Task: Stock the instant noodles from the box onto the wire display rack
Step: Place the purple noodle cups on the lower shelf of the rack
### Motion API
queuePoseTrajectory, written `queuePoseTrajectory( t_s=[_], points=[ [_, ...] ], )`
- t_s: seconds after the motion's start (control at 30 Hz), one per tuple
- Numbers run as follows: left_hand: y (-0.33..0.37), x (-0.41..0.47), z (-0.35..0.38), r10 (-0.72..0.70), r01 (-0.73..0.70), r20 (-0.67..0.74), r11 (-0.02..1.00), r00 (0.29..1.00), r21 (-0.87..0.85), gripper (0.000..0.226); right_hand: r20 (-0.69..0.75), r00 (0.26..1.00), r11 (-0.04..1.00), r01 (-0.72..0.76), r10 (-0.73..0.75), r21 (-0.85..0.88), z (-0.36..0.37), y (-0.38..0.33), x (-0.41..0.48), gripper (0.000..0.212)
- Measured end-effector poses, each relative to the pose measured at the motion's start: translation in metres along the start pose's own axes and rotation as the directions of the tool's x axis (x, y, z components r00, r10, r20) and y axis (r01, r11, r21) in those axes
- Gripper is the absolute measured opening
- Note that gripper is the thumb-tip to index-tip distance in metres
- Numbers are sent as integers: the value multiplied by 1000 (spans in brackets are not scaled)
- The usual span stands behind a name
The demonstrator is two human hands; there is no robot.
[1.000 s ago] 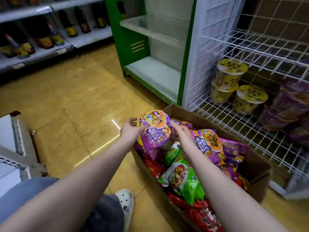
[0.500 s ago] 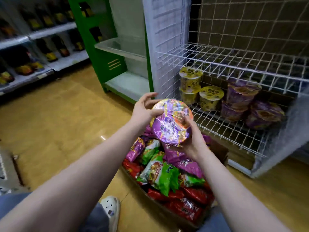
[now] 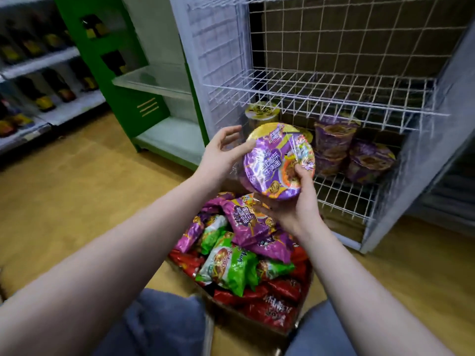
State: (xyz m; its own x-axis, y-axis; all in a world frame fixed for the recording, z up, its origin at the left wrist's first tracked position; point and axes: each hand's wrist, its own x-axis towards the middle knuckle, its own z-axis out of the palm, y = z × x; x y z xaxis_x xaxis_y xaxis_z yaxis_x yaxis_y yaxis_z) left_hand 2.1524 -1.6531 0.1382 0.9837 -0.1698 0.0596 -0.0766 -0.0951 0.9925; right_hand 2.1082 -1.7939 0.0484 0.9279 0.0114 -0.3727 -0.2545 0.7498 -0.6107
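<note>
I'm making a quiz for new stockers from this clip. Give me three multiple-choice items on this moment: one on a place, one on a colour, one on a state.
1. Where do the stocked purple bowls sit?
A. lower shelf of the wire rack
B. its upper shelf
C. the floor
2. What colour are the lids of the cups left of them?
A. red
B. yellow
C. blue
3. How is the right hand on the purple noodle bowl?
A. flat, not touching
B. a fist beside it
C. gripping, thumb on lid
Answers: A, they stand beneath the wire shelf; B, yellow tops show through the mesh; C, the thumb lies on the lid, fingers beneath.
</note>
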Motion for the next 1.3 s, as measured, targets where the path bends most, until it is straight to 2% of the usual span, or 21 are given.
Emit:
queuePoseTrajectory(
  t_s=[0.17,0.23,0.33,0.43,0.5,0.6,0.77,0.83,0.93,1.07,1.17,1.3],
  points=[
    [-18,1,10,-150,123,229,984,962,130,57,-80,996,996,31,-24,87,-13,4,5,73],
    [-26,6,16,-198,171,287,978,937,117,54,-99,995,994,33,-22,103,-19,7,10,73],
    [-41,13,25,-304,306,310,951,901,45,53,-156,986,988,81,-60,133,-22,9,15,54],
    [-53,18,28,-321,320,311,946,894,59,52,-172,981,987,109,-89,114,-20,7,15,38],
    [-59,23,28,-320,318,334,946,886,61,48,-180,978,991,117,-104,63,-20,5,16,37],
    [-67,36,29,-320,363,388,931,864,-38,43,-224,965,988,117,-137,-97,-18,0,18,38],
    [-94,57,42,-365,483,448,856,816,-183,37,-383,867,905,157,-318,-395,-25,-12,28,79],
    [-100,66,48,-395,527,478,831,785,-178,34,-397,848,886,165,-352,-434,-31,-16,29,69],
    [-103,78,55,-429,562,513,816,743,-132,35,-410,854,897,134,-320,-420,-37,-16,28,43],
    [-101,101,64,-441,547,502,834,744,-77,34,-420,854,924,163,-308,-346,-37,-23,32,44],
    [-97,114,74,-438,537,510,842,740,-56,50,-516,793,940,209,-325,-271,-35,-31,42,37],
    [-106,120,99,-448,540,518,841,729,-33,52,-604,714,935,237,-353,-265,-39,-44,51,48]
  ],
)
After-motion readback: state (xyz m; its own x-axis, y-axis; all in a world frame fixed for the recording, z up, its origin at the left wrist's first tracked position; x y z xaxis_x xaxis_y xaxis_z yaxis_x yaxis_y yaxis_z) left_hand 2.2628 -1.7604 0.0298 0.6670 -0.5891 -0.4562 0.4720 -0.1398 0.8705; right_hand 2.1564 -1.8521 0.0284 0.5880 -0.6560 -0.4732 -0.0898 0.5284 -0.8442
